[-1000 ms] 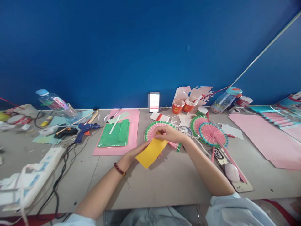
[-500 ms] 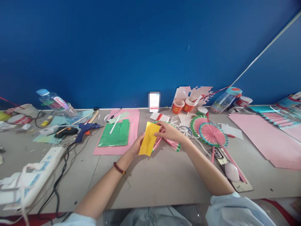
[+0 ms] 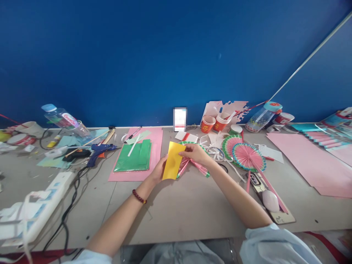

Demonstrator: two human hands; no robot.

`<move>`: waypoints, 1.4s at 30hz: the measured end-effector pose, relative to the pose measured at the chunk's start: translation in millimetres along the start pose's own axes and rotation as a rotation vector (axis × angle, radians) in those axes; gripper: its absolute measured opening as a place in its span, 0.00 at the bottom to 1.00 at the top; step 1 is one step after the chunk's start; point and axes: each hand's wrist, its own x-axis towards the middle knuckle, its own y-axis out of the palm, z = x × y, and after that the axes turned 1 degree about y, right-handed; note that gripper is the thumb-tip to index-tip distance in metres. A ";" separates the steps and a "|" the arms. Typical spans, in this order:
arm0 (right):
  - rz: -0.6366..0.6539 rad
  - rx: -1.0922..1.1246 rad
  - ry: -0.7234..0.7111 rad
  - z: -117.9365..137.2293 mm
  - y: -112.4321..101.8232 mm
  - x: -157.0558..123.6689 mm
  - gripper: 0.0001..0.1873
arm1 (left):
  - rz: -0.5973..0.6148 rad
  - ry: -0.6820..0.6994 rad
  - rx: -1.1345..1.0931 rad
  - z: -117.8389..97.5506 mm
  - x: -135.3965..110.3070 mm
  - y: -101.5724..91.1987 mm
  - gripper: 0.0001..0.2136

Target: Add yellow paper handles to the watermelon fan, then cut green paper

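Note:
A rectangular piece of yellow paper is held up over the table between both hands. My left hand grips its left edge, fingers partly hidden behind the sheet. At the upper right edge, my right hand pinches the paper between thumb and fingers. Just behind and below my right hand lies a pleated pink paper fan with a green edge, partly covered by the hand and the yellow sheet.
Green paper rests on a pink sheet at left, near a blue glue gun and a power strip. Rightward stand red paper cups, a round pink fan and a phone. A blue wall rises behind.
The yellow paper has turned slightly more upright and shifted a little to the left. Both hands keep their hold on it.

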 end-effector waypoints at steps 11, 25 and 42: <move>0.065 0.076 -0.039 3.9 -2.8 -2.1 0.18 | -0.060 0.277 0.230 -3.3 1.7 -1.4 0.24; -0.032 0.308 -0.010 8.3 -24.7 -41.8 0.28 | -0.221 0.526 0.524 -17.5 -4.6 7.2 0.32; -0.275 -0.220 0.001 -61.7 48.1 -146.3 0.17 | -0.396 0.512 1.537 66.2 -107.0 14.3 0.15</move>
